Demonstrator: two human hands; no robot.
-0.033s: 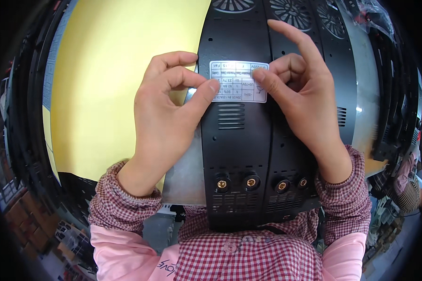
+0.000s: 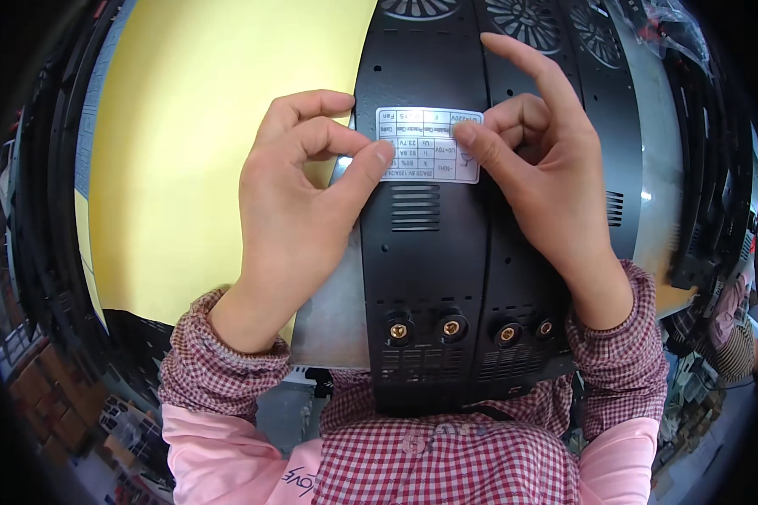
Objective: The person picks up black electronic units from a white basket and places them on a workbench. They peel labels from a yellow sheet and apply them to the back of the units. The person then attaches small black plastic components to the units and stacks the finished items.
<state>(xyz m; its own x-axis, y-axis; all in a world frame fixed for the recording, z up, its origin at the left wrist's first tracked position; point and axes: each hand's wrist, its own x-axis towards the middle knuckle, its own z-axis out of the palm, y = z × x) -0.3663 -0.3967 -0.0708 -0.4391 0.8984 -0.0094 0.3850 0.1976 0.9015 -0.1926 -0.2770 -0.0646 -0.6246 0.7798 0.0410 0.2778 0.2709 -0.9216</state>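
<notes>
Pinching white label [image 2: 425,145] at opposite ends, left hand [image 2: 299,181] and right hand [image 2: 556,181]; probably light, flexible, crease-prone, best held by edges.

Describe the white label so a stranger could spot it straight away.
Start at the big yellow sheet on the left, then the black casing just right of it. Over that casing, the left hand and right hand hold the white label at its ends. It's the only pale rectangle with a printed grid against the black.
</notes>
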